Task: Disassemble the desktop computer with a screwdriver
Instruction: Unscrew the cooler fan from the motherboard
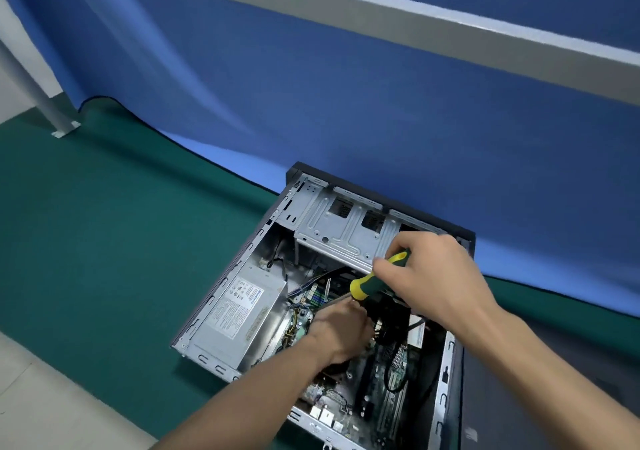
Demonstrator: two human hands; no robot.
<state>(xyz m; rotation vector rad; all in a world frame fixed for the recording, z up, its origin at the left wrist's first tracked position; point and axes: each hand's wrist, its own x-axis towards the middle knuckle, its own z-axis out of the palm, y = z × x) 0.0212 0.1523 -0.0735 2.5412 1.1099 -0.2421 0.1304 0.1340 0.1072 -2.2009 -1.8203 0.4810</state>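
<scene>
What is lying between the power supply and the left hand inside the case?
In the head view, a bundle of coloured cables and a strip of green motherboard lie between the power supply and the left hand.

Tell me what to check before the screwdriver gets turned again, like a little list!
1. Side panel off, inside of the computer case reachable: ok.
2. Right hand grips the green-and-yellow screwdriver by its handle: ok.
3. Screwdriver tip sitting in a screw head: cannot tell, the left hand hides it.
4. Left hand is down by the shaft, near the tip, to steady it: ok, though what its fingers hold is hidden.
5. Black cables out of the tool's way: not ok, they lie right beside the shaft.
6. Power supply unplugged from the wall: cannot tell, no cord shows.
</scene>
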